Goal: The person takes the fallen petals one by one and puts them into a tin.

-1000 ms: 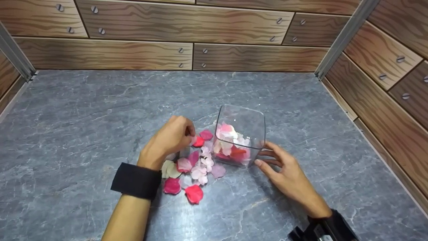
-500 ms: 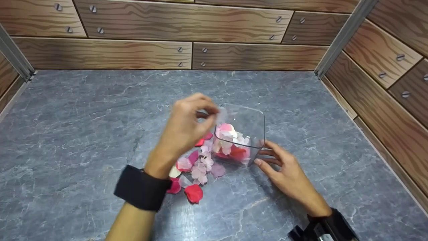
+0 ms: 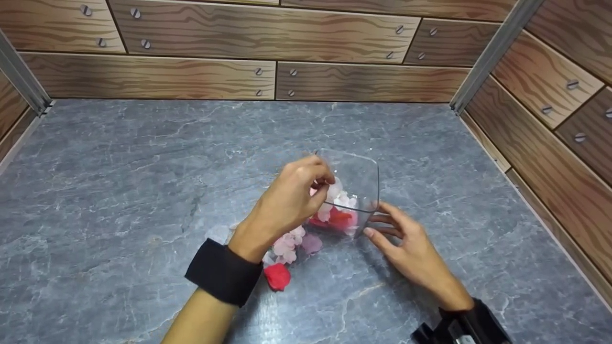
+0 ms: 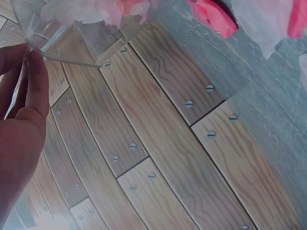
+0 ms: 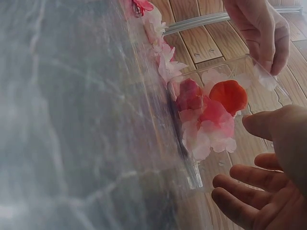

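In the head view my left hand is over the near-left rim of a clear square plastic container, pinching a thin whitish petal. Red, pink and white artificial petals fill the bottom of the container. My right hand is at the container's right side, its thumb and fingertips against or very near the wall. Those fingers look loosely extended in the right wrist view. Partly hidden under my left forearm lie loose petals: a red petal, pale pink blossoms and a lavender petal.
A pale petal shows left of my left wrist. The grey marbled tabletop is bounded by wood-patterned panels at the back and sides. Black bands circle both wrists.
My left hand has lifted a whitish petal from the pile, moved right and come down at the container's mouth. The right hand and container have stayed put.
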The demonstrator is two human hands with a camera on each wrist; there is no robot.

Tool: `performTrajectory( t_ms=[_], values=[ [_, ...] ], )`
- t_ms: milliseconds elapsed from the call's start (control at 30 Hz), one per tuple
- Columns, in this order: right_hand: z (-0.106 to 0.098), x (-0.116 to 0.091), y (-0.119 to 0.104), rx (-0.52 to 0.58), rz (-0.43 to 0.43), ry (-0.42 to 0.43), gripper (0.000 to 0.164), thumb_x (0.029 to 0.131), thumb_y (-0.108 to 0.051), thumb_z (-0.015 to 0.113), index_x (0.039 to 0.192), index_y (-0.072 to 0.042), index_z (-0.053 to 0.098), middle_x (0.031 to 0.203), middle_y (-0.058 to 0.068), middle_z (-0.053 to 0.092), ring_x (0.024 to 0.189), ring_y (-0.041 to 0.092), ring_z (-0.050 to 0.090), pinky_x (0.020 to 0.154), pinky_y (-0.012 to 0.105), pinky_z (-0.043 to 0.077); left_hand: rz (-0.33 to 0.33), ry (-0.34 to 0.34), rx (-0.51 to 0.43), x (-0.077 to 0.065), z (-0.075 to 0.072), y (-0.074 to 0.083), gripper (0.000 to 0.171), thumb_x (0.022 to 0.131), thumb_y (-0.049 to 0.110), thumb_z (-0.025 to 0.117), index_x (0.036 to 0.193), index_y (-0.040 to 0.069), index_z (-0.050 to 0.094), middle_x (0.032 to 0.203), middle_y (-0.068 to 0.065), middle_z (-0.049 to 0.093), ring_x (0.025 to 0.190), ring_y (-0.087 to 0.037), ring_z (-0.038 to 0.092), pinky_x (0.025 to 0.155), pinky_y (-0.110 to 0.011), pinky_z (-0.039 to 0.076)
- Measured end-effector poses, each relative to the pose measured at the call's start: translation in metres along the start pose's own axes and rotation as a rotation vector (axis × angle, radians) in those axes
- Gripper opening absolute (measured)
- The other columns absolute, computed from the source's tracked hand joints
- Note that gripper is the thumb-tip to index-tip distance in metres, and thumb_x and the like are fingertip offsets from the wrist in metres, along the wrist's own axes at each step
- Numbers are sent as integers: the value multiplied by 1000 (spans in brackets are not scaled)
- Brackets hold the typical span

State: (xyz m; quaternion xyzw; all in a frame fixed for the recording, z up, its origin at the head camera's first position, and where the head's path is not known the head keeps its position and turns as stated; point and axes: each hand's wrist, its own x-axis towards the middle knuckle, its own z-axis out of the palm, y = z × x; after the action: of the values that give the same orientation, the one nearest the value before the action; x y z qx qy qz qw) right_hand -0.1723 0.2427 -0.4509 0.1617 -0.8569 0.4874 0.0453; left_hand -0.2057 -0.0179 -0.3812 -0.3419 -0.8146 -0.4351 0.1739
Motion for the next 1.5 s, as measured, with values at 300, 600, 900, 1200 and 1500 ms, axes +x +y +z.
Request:
performTrajectory(
  t_ms=[300, 600, 900, 1200, 1500],
  values=[
    [0, 0, 1, -11, -12, -4, 60, 92, -6, 75, 146, 4, 51, 134, 18, 68, 118, 29, 71, 101, 37, 58, -101, -72, 5, -2, -17, -4, 15, 90, -4, 65, 102, -4, 74, 105, -14, 70, 98, -25, 70, 86, -30, 62],
    [1, -2, 1, -40, -17, 2, 61, 92, -6, 75, 146, 5, 50, 134, 16, 67, 118, 28, 70, 101, 35, 58, -350, -264, 201, -15, -43, -38, 24, 83, -6, 64, 105, -5, 74, 103, -19, 73, 93, -31, 68, 85, -42, 60],
    [0, -1, 1, -44, -13, -4, 60, 93, -9, 75, 147, 0, 51, 134, 15, 68, 119, 27, 70, 102, 36, 58, -546, -513, 250, -25, -40, -54, 29, 75, -6, 65, 101, 0, 75, 98, -15, 72, 76, -17, 55, 65, -27, 47],
    [0, 0, 1, -47, -5, -4, 61, 93, -8, 75, 147, 1, 51, 134, 15, 68, 118, 27, 70, 102, 35, 58, -624, -532, 236, -29, -37, -59, 30, 72, -13, 63, 94, 2, 74, 94, -11, 72, 79, -20, 61, 71, -31, 55],
    [1, -1, 1, -41, -34, 7, 59, 92, -6, 75, 146, 5, 51, 135, 16, 67, 117, 27, 71, 100, 32, 59, -608, -477, 151, -30, -35, -63, 13, 76, -9, 69, 81, 1, 75, 79, -7, 70, 62, -11, 55, 57, -21, 48]
  ],
)
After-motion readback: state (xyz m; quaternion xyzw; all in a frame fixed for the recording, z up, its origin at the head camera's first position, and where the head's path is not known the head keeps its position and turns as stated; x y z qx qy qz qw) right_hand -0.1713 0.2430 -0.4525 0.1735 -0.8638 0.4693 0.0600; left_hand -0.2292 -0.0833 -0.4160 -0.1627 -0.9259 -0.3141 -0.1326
